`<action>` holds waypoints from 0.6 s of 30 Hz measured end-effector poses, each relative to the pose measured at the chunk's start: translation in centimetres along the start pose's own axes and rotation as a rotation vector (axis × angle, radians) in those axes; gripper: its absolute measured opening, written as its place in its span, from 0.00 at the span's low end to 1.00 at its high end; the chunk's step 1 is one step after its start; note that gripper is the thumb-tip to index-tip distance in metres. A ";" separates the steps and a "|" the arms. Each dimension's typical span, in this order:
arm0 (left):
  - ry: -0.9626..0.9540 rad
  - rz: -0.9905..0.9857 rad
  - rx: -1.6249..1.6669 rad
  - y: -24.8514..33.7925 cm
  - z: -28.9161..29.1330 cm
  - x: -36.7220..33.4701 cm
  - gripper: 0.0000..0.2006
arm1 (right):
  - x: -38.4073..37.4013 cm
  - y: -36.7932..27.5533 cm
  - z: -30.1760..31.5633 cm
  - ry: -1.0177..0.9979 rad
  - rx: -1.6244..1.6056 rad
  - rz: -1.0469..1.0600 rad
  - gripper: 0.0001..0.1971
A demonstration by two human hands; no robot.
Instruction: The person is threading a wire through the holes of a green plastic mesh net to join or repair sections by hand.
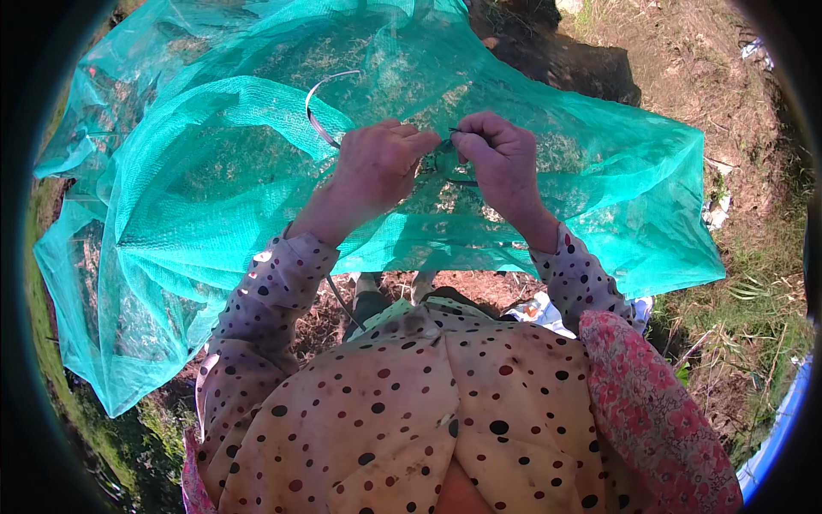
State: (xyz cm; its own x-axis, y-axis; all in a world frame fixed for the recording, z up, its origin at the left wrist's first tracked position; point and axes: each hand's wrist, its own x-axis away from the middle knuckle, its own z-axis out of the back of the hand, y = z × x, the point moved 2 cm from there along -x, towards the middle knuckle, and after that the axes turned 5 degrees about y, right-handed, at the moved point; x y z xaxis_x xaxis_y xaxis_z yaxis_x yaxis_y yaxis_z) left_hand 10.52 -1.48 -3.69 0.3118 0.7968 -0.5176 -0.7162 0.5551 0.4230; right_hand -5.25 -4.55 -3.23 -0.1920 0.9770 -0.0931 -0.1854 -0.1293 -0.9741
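Observation:
A large sheet of green mesh netting [548,146] spreads in front of me, gathered into folds on its left side. Above its middle, my left hand [377,171] is closed, fingers bent toward the right one. A thin, shiny flat strip [315,120] curves up from behind this hand; its path inside the fingers is hidden. My right hand [503,163] pinches a short dark strand [454,130] between thumb and forefinger, just right of the left fingertips. Below the two hands, bunched netting and another dark piece of strip [462,182] show in the gap.
Dry soil and grass [685,51] lie beyond the netting at the right. White and blue crumpled plastic [541,313] is on the ground near my right side. My shoes [422,285] stand by the netting's near edge. A blue sheet [775,433] shows at the lower right.

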 end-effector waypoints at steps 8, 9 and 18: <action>0.136 0.076 0.132 0.4 -0.6 0.4 0.06 | -0.7 1.0 -0.5 -0.087 0.084 0.016 0.04; 0.138 0.067 0.131 0.6 -0.5 0.5 0.06 | -0.9 0.9 -0.4 -0.066 0.081 -0.065 0.04; 0.018 -0.037 0.012 -1.2 -1.2 1.6 0.07 | -1.6 -0.6 -0.9 0.071 0.034 0.199 0.05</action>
State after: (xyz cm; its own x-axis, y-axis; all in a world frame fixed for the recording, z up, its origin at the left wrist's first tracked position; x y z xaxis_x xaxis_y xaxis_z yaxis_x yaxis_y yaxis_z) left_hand 11.10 -1.17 -5.88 0.3268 0.7713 -0.5461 -0.6971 0.5869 0.4118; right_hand -3.96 -5.84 -2.68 -0.1594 0.9410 -0.2986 -0.1833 -0.3254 -0.9276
